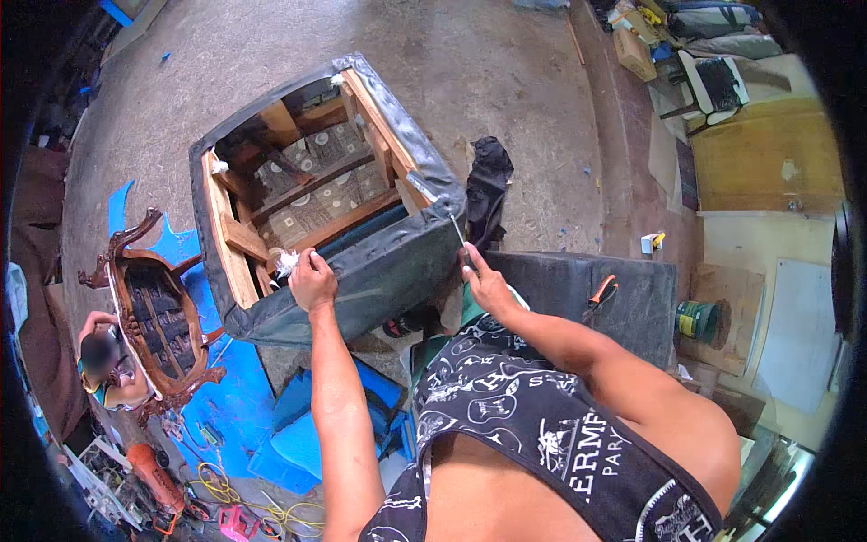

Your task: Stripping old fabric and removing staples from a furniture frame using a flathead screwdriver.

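Soft, fairly even light brightens the worn grey concrete floor at 12 o'clock and the pale rectangular panel at 3, shadow fills the open black-covered wooden frame at 10, a blurred patch masks a crouching co-worker's head near 9, and fisheye distortion bends the edges into darkness.

Reader: How do the left arm and right arm lie?

Photographer: Both are bare. The left reaches forward, nearly straight; the right slants inward from the shoulder.

Reader: Any slack in the grip?

Photographer: The left hand, back uppermost, curls its fingers. The right hand, well apart from it, clasps with a finger stretched forward.
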`<state>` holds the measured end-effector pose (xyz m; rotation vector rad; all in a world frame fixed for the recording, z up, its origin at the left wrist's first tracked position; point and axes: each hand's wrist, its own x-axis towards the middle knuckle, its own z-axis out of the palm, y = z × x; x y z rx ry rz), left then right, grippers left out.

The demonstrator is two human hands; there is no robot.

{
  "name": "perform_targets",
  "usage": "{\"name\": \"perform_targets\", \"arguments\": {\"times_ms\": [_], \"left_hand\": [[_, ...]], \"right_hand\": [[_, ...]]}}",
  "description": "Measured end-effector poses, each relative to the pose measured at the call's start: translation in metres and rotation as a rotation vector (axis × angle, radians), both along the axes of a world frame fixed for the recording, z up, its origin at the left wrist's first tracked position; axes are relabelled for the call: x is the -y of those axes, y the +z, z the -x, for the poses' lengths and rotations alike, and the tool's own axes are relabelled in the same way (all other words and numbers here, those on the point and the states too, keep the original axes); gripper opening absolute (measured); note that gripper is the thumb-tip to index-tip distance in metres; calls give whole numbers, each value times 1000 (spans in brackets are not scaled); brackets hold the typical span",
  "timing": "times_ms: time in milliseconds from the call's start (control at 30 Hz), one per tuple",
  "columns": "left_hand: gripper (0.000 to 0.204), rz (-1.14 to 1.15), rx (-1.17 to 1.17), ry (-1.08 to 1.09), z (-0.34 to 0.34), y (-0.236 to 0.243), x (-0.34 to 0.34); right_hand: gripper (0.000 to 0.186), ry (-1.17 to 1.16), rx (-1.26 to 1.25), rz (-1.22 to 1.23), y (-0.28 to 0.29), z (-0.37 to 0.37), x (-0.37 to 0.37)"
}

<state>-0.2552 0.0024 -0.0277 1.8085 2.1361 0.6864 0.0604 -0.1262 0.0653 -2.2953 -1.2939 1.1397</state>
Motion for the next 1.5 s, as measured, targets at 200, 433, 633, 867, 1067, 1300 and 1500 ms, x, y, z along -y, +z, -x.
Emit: {"name": "perform_targets", "arguments": {"times_ms": [200, 433, 633, 867, 1067, 1300, 1500], "left_hand": [[23, 77, 40, 63, 5, -7, 2], [24, 8, 42, 75, 2, -6, -2], [23, 16, 56, 80, 0, -3, -1], [20, -20, 52, 76, 3, -9, 0], [23, -5, 50, 91, 0, -7, 0], [22, 9, 58, 97, -4, -4, -1], [19, -51, 31, 96, -2, -5, 3]], "right_hand": [[52, -135, -282, -70, -26, -18, 16], [45, -21, -176, -102, 24, 3, 12], [43, 153, 9, -162, 50, -1, -2], [43, 246, 151, 25, 62, -4, -26], [43, 351, 143, 88, 73, -19, -46], [43, 448, 167, 216, 66, -35, -70], [50, 88, 20, -42, -28, 12, 16]]}}
